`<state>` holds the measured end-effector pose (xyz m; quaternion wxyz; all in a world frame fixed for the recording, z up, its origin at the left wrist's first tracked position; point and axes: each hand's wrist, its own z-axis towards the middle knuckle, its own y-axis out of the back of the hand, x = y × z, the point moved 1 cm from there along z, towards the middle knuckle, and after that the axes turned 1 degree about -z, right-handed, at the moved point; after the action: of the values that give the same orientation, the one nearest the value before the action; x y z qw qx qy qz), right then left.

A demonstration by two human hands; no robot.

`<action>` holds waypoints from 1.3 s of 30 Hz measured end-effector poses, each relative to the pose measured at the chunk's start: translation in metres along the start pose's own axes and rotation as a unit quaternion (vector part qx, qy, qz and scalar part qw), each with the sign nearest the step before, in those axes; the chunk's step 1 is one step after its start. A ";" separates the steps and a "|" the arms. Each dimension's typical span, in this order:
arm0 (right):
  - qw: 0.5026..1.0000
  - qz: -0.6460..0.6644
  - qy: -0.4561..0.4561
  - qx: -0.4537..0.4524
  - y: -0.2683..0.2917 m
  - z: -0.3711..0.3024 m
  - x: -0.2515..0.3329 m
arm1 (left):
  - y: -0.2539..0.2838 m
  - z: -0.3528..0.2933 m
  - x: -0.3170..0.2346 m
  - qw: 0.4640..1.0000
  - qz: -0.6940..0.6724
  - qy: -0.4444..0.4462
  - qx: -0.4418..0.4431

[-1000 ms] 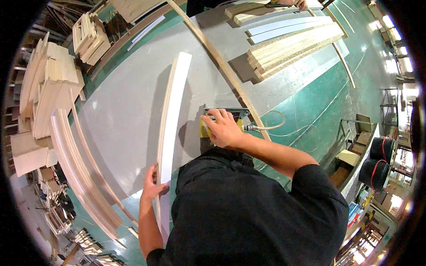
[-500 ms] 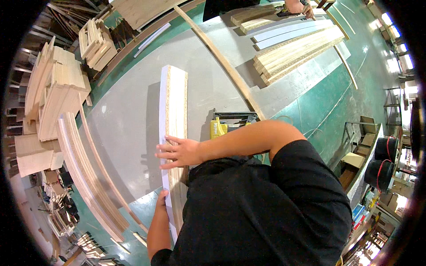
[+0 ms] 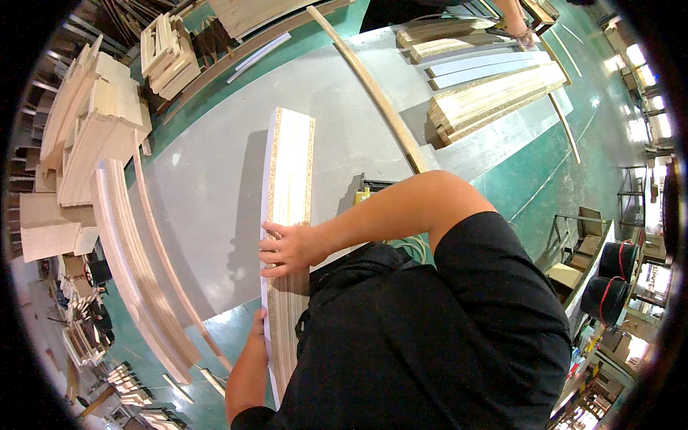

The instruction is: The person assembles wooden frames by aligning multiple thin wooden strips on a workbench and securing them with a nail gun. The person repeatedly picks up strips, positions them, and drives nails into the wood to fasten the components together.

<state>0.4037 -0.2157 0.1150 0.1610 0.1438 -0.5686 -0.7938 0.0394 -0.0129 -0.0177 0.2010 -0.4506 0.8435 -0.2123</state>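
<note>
A long stack of wooden strips (image 3: 292, 165) with particleboard edges lies lengthwise in front of me, its near end running beside my body. A thin white strip (image 3: 270, 161) lines its left side. My right hand (image 3: 290, 249) rests across the top, its fingers curled over the left edge. Lower down, my left hand (image 3: 259, 322) grips that same left side; most of its fingers are hidden. Just beyond my right forearm lies a yellow and black nail gun (image 3: 363, 193), largely covered by the arm.
The grey tabletop (image 3: 201, 193) carries a wooden batten (image 3: 373, 89) and another strip stack (image 3: 498, 100) at far right. There a co-worker's hand (image 3: 519, 34) reaches in. Long bundled strips (image 3: 140, 265) stand at left, near piled wooden panels (image 3: 104, 136).
My right hand's fingers, spread flat before, now curl over the stack's edge. The stack has turned slightly, showing less of its white side. The nail gun is more covered by my arm.
</note>
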 end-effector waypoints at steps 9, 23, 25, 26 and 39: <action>0.972 0.069 0.021 0.222 0.016 0.018 -0.031 | -0.126 -0.059 -0.043 0.887 0.448 -0.074 -0.081; 0.934 0.058 -0.055 0.348 0.017 -0.025 -0.143 | -0.165 -0.049 0.041 0.496 0.728 -0.329 -0.340; 0.929 0.063 -0.084 0.354 0.003 -0.042 -0.164 | -0.173 -0.053 0.059 0.477 0.731 -0.283 -0.397; 0.932 0.062 -0.095 0.344 0.001 -0.047 -0.172 | -0.170 -0.056 0.063 0.474 0.727 -0.264 -0.421; 0.931 0.024 -0.174 0.320 0.002 -0.059 -0.196 | -0.093 -0.053 0.028 0.478 0.738 -0.296 -0.373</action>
<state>0.6055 -0.1849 0.1070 0.0239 0.0338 -0.8148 -0.5782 0.0600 -0.0742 0.0725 0.3344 0.2698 0.7554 0.4948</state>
